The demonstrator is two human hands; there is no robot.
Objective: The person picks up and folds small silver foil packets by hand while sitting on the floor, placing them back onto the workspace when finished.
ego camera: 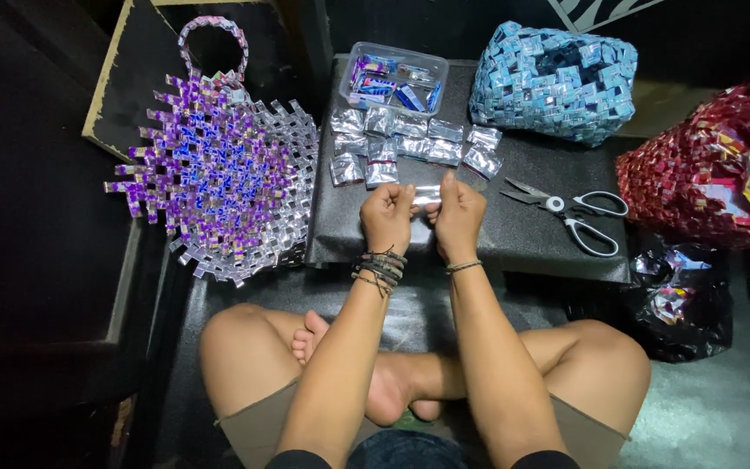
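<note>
Decent open room is left on the dark surface (514, 234) around the front edge, with scissors (570, 213) lying off to the right and silvery folded pieces (410, 143) stacked further back. A small silver foil strip (427, 194) is pinched between both hands, left hand (386, 217) and right hand (459, 217), fingers closed tight on its ends.

Foil strip (427, 194): one, small, silvery, shiny, folded flat. Held level between left hand (388, 217) and right hand (459, 217), pinched at both ends, just above the dark counter (514, 234), just in front of the loose foil pieces (410, 143).
</note>
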